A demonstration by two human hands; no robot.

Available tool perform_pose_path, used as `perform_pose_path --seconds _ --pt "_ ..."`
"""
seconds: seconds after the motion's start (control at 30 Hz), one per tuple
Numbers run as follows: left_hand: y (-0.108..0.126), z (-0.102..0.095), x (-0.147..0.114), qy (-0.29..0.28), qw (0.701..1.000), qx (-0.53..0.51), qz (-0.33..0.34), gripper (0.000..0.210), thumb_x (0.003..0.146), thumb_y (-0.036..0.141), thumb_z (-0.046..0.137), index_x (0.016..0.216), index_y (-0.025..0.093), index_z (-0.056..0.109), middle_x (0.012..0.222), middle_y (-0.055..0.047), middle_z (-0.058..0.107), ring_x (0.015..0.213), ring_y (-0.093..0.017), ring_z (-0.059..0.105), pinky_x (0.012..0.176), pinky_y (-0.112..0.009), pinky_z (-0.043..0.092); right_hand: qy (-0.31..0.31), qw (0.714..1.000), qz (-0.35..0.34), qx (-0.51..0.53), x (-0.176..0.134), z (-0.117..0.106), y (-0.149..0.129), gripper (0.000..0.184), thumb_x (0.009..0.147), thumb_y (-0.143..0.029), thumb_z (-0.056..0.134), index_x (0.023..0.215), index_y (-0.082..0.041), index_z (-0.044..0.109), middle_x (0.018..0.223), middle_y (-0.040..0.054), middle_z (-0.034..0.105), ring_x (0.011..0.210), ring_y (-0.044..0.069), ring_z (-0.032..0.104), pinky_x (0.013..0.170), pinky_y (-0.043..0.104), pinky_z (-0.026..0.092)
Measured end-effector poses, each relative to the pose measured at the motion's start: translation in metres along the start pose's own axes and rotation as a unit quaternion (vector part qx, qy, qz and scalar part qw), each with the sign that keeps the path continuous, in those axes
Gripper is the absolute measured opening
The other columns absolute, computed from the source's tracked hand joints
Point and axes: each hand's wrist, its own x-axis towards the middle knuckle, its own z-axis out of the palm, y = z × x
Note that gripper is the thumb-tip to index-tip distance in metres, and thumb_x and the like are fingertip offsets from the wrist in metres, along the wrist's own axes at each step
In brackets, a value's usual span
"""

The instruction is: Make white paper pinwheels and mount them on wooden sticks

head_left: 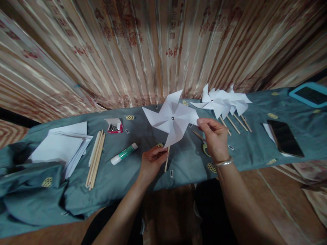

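A white paper pinwheel (176,115) with a silver pin at its centre is held up over the cloth-covered table. My left hand (153,160) is closed round its wooden stick, just below the blades. With thumb and fingers, my right hand (214,136) pinches the tip of the right-hand blade. Scissors (205,147) with green handles lie beside my right hand, partly hidden by it. Several finished-looking pinwheels (217,103) overlap in a row at the back right, their sticks pointing towards me.
On the left lie white paper sheets (61,144), several wooden sticks (95,160), a glue stick (124,153) and an open red box of pins (114,127). A dark phone (285,137) and a blue-framed tablet (310,94) are on the right. A curtain (153,51) hangs behind the table (143,177).
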Motion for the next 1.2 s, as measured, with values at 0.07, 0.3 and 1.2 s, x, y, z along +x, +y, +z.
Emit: perform_pose_path --seconds 0.07,0.3,1.2 --pt "0.001 0.0 0.0 0.003 1.0 0.002 0.003 0.016 0.055 0.026 0.079 0.071 0.02 0.078 0.076 -0.003 0.075 0.069 -0.016 0.067 0.066 -0.027 0.053 -0.001 1.0 0.011 0.011 -0.001 0.0 0.0 0.019 0.067 -0.038 0.076 0.072 -0.02 0.072 0.064 -0.001 0.066 0.061 0.014 0.057 0.061 0.029 0.049" --pt "0.001 -0.001 0.001 0.006 0.999 0.03 0.021 0.015 0.058 0.026 0.077 0.072 0.02 0.077 0.073 -0.002 0.073 0.069 -0.016 0.066 0.067 -0.027 0.053 -0.025 0.999 0.026 0.003 -0.002 0.0 0.002 0.021 0.069 -0.041 0.074 0.074 -0.02 0.072 0.067 -0.0007 0.067 0.064 0.015 0.059 0.065 0.031 0.051" --pt "0.005 -0.005 0.004 0.025 0.999 0.022 0.03 0.015 0.06 0.026 0.077 0.074 0.02 0.077 0.07 -0.002 0.071 0.067 -0.015 0.064 0.066 -0.025 0.051 -0.12 0.99 0.065 0.036 -0.024 0.018 -0.005 0.024 0.069 -0.043 0.074 0.064 -0.02 0.069 0.058 -0.0021 0.059 0.056 0.011 0.047 0.053 0.025 0.038"
